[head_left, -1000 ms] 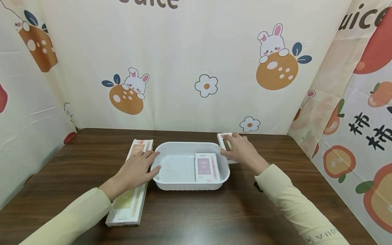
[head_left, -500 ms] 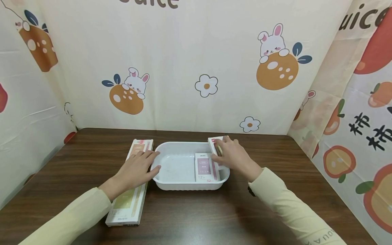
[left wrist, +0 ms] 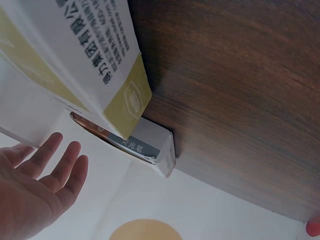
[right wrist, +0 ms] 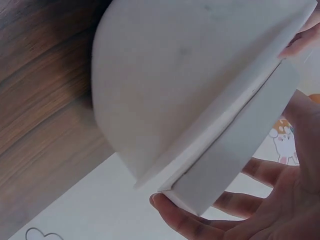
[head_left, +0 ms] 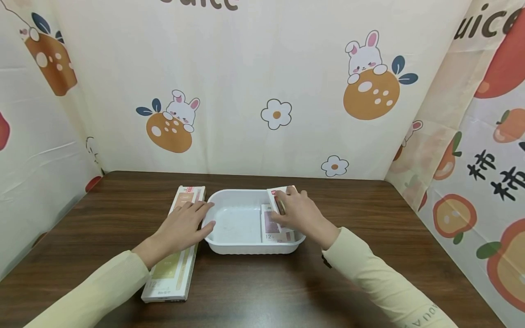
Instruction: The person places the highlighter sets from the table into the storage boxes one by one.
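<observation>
Over the last second the right hand (head_left: 302,213) had carried a white box (right wrist: 232,145) leftward, from the table past the tray's right end to a spot above that end, while the left hand (head_left: 182,228) had stayed in place. Clock directions here are read from the middle of the tray, as the wearer saw it. Nearest, two pale yellow sleeves reached in, the left sleeve (head_left: 94,289) from seven o'clock and the right sleeve (head_left: 377,273) from five, over a dark wood-grain table (head_left: 246,291). A green-labelled box (head_left: 166,269) lay at eight o'clock, with an orange-labelled box (head_left: 184,197) farther off, between nine and ten, partly hidden by the left hand. In the centre sat a white tray (head_left: 234,221). The left hand was at nine o'clock, its fingers loose and spread, fingertips and thumb at the tray's rim and nothing in its grasp. Inside the tray, toward three o'clock, lay a purple-labelled box (head_left: 268,226). The right hand, well apart from the left, gripped the white box between thumb and fingers at two o'clock; the box partly covered the purple-labelled box from view, and whether the two touched could not be told. Farthest, at twelve o'clock behind the table, hung a cream backdrop (head_left: 229,157) printed with rabbits, oranges and flowers.
</observation>
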### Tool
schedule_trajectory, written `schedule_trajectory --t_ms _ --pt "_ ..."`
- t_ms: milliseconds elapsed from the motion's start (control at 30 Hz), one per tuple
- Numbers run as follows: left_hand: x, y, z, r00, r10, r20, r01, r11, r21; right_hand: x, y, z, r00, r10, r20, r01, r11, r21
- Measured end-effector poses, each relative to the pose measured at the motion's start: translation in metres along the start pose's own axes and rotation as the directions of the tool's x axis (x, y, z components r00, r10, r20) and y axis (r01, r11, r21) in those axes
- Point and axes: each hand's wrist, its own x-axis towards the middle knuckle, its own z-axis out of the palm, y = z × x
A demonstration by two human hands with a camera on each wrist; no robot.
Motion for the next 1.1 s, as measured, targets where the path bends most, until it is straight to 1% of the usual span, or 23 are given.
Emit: schedule_trajectory --t_ms 167,467,567,767,833,967,1100 --pt "0.000 0.000 -0.001 1.000 0.001 -0.001 -0.001 1.000 0.002 0.000 -0.008 0.002 1.000 -0.001 0.010 0.001 1.000 -0.009" --pt "0.000 0.000 0.000 1.000 0.003 -0.003 -0.003 1.000 0.006 0.002 -0.017 0.006 1.000 0.003 0.020 -0.003 1.000 0.012" --pt "0.000 0.000 0.000 1.000 0.003 -0.003 -0.003 1.000 0.006 0.002 -0.019 0.009 1.000 -0.014 0.000 0.014 1.000 0.013" --pt "0.000 0.000 0.000 1.000 0.001 -0.003 -0.001 1.000 0.007 0.002 -0.019 0.016 0.995 -0.074 -0.062 0.074 0.997 -0.004" --pt "0.000 0.000 0.000 1.000 0.000 -0.002 0.000 1.000 0.007 0.001 -0.019 0.018 0.994 -0.078 -0.074 0.078 0.997 -0.006" --pt "0.000 0.001 0.000 1.000 -0.002 -0.002 0.002 1.000 0.007 0.000 -0.020 0.022 0.996 -0.062 -0.069 0.061 0.998 -0.008" --pt "0.000 0.001 0.000 1.000 -0.003 -0.003 0.003 1.000 0.005 0.000 -0.021 0.026 0.998 -0.038 -0.043 0.038 0.999 -0.009"
